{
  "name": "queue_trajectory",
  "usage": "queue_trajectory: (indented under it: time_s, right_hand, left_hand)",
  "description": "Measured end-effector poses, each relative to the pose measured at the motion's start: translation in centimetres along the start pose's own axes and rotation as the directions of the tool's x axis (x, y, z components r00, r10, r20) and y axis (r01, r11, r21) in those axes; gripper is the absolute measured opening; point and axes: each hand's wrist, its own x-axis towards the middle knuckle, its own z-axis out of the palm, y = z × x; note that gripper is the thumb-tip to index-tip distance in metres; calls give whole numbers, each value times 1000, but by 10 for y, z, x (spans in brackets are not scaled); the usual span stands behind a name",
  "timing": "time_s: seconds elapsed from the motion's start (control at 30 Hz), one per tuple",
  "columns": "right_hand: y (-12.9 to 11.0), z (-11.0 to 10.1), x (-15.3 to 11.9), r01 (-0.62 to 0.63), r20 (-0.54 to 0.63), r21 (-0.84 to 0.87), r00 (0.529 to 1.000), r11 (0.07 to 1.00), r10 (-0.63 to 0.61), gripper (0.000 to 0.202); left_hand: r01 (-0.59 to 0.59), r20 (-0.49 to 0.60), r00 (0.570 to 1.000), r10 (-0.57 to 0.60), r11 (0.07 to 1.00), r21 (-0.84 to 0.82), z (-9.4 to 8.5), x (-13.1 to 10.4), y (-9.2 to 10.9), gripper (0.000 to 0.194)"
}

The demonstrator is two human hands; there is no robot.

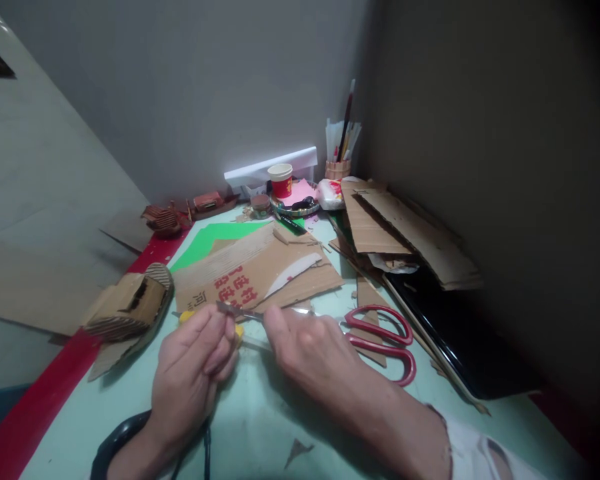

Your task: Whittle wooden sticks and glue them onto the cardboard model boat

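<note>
My left hand (197,360) is closed, with its fingertips pinched on a small dark brown piece (223,307). My right hand (307,343) is wrapped round a slim metal tool (253,314), perhaps tweezers; its tip points left and meets the piece at my left fingertips. Behind my left hand lies a yellow object (239,333), mostly hidden, with a translucent rod stretching right from it. Scissors with red handles (380,343) lie just beyond my right hand, their blades partly covered by it. Printed brown cardboard (260,267) rests ahead of both hands.
A cardboard model (135,303) stands at left. Loose cardboard sheets (405,227) overlap a black glossy panel (460,340) at right. Toward the back are a red paper cup (281,183), a brush holder (338,169) and small brown boat models (210,203). A black cable (207,447) hangs near my left wrist.
</note>
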Motion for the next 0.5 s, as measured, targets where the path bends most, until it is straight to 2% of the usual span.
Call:
queue_trajectory:
  time_s: [0.1, 0.23, 0.4, 0.5]
  right_hand:
    - [1, 1, 1, 3, 38, 27, 999, 1000, -4, 27]
    - [0, 5, 1, -2, 31, 31, 1000, 1000, 1, 27]
    - [-1, 7, 2, -5, 43, 54, 999, 999, 3, 24]
    - [0, 7, 2, -12, 14, 40, 1000, 999, 12, 23]
  left_hand:
    - [-13, -5, 1000, 14, 999, 41, 1, 1, 1, 32]
    - [-24, 31, 999, 20, 994, 111, -1, 4, -1, 31]
    - [33, 70, 996, -47, 981, 190, -3, 4, -4, 33]
    - [53, 78, 995, -66, 987, 151, -3, 3, -2, 32]
